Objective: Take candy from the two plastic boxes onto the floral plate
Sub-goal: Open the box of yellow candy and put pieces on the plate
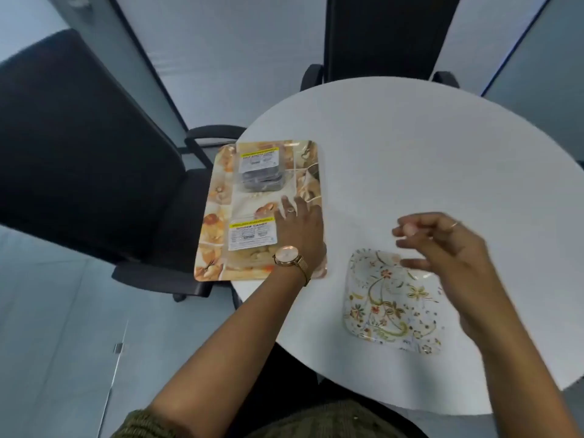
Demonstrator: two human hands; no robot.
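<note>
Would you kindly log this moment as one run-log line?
left hand: flat on tray beside ginger candy box | right hand: above floral plate | plate: no candy

White round table (410, 159), black chairs (79, 159)

A round white table (410, 159) carries a patterned rectangular tray (218, 216) at its left edge. Two lidded plastic boxes lie on the tray: the far box (260, 172) holds dark candy, the near box (249, 248) pale candy. Both lids are closed. The left hand (300, 226), wearing a wristwatch (287, 256), rests flat on the tray beside the near box. The floral plate (385, 308) lies near right on the table. The right hand (442, 248) hovers over the plate's far edge, fingers loosely curled and blurred. Black chairs (79, 147) stand around the table.
</note>
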